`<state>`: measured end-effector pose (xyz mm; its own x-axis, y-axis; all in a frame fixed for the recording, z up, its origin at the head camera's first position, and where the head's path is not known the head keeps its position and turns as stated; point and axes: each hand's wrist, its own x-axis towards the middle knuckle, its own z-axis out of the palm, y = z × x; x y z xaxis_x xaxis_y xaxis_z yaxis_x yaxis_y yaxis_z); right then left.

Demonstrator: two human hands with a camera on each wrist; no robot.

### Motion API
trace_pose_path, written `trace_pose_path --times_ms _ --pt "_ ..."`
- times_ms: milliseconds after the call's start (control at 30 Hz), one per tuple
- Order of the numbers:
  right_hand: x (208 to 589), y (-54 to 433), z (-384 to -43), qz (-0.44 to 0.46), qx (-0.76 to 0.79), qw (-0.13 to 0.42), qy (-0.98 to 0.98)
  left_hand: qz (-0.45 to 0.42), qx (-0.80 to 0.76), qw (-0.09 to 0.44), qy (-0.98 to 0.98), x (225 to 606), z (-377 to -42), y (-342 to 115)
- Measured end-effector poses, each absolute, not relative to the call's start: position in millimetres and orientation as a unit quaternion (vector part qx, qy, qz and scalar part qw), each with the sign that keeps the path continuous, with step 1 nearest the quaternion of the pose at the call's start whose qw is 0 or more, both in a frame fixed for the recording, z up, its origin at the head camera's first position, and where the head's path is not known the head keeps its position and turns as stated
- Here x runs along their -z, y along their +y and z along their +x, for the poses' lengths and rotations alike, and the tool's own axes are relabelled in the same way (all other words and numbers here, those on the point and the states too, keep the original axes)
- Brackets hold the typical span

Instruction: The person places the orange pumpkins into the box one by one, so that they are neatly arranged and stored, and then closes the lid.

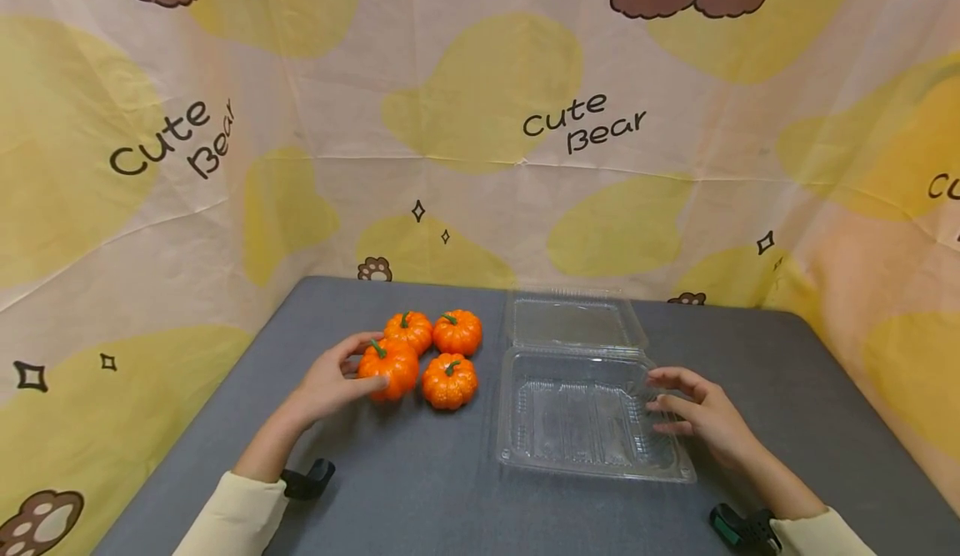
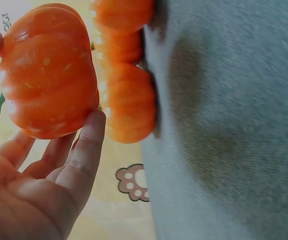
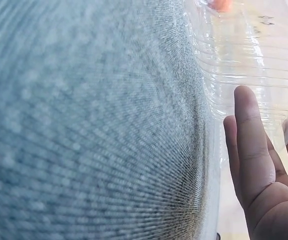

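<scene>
My left hand (image 1: 333,379) grips a small orange toy pumpkin (image 1: 392,370) with a green stem, thumb on one side and fingers on the other. In the left wrist view this pumpkin (image 2: 49,72) is raised off the table. Behind and beside it sit three more pumpkins (image 1: 450,382), close together on the cloth. To their right lies a clear plastic clamshell box (image 1: 517,454), its lid folded back. At the box's right wall is my right hand (image 1: 708,414), fingers nearly straight; in the right wrist view the fingers (image 3: 253,135) lie along the clear wall.
A grey cloth (image 1: 420,481) covers the table. Behind and at the sides hangs a printed curtain (image 1: 480,122) with yellow patches. The opened lid (image 1: 573,320) reaches close to the table's back edge. Both wrists carry dark straps (image 1: 309,481).
</scene>
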<state>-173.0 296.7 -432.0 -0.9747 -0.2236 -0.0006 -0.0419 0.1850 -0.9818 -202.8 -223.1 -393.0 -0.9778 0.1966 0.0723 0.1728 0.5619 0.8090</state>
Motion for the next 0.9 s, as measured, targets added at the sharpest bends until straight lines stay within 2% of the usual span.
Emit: trace_pose_path --times_ms 900 --pt "432 296 -173 -0.078 0.634 0.077 0.765 0.138 -0.497 0.007 0.857 366 -192 -185"
